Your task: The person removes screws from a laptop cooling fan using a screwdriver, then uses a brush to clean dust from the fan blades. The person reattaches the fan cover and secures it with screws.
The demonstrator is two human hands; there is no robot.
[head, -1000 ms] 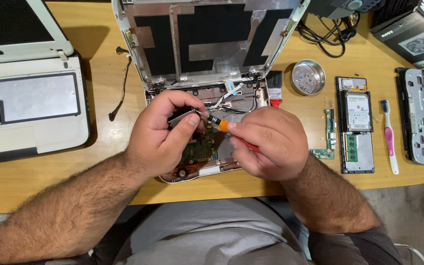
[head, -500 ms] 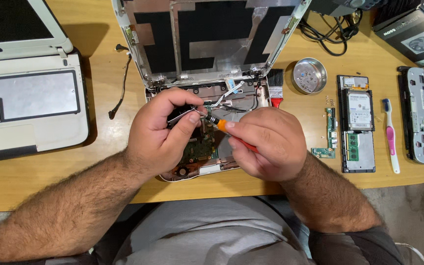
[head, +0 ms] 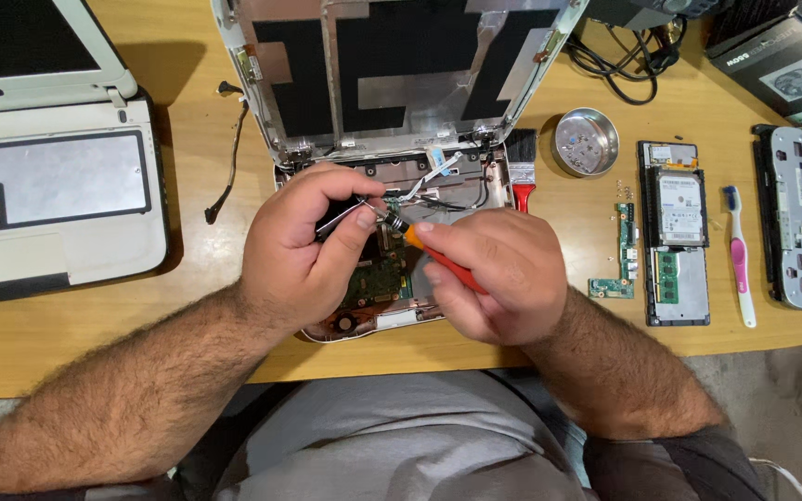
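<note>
My left hand (head: 303, 246) rests over the opened small laptop (head: 387, 176) at the centre of the wooden bench (head: 206, 306). Its fingers are closed in a pinch on a thin metal tool, apparently tweezers (head: 350, 215), whose tip points toward 3 o'clock. My right hand (head: 494, 274) sits just beside the left at 3 o'clock, fingers closed around an orange-handled screwdriver (head: 438, 264); its tip meets the tweezers' tip above the green mainboard (head: 378, 274). The mainboard lies in the laptop's base, partly hidden beneath both hands. The stripped display lid stands raised at 12 o'clock.

A red-handled brush (head: 522, 162) lies touching the laptop's right edge. At 2 o'clock from my right hand stands a round metal dish (head: 587, 141). At 3 o'clock lie a narrow green circuit board (head: 622, 250) and, just beside it, a hard drive (head: 680, 206) on a black cover panel. A pink-and-white toothbrush (head: 737, 255) lies farther toward 3 o'clock. A second white laptop (head: 48, 186) sits at 9 o'clock, well apart
</note>
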